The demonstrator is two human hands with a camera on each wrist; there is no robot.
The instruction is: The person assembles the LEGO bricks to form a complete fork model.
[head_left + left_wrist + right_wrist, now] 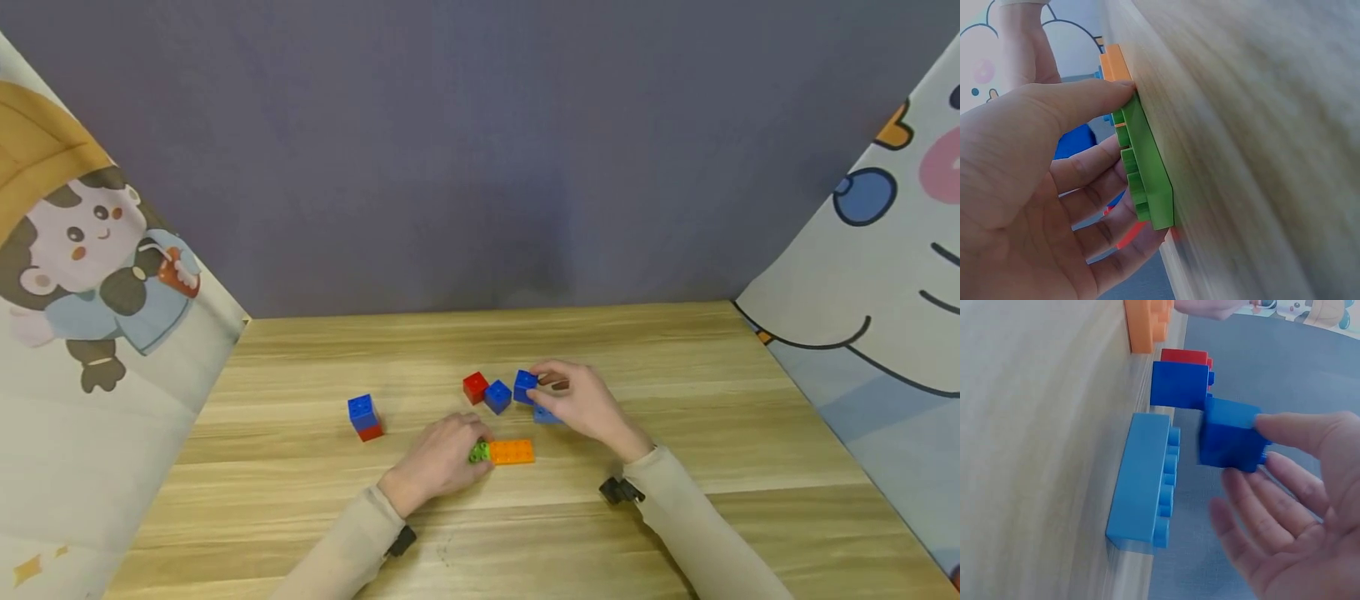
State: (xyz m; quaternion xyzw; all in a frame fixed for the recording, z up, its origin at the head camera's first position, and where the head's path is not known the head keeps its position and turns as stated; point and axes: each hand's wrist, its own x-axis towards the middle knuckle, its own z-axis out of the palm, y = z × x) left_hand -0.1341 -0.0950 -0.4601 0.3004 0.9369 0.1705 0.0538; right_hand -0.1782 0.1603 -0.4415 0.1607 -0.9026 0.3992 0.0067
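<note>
On the table, my left hand [448, 454] holds a green toy brick [1155, 172] between thumb and fingers. An orange brick [513, 452] lies end to end with it, studs up. With thumb and fingertips, my right hand [583, 407] pinches a dark blue brick [1230, 434], raised off the tabletop. A light blue brick [1140, 478] lies just beneath it, partly covered by the right hand in the head view. To the left of the held brick, another dark blue brick [498, 397] stands close beside a red brick [475, 387].
Farther left, a blue brick [363, 412] sits stacked on a red one [371, 433]. The wooden table [300, 517] meets a dark grey panel [480, 167] at the back. Printed cartoon panels [97, 275] flank both sides.
</note>
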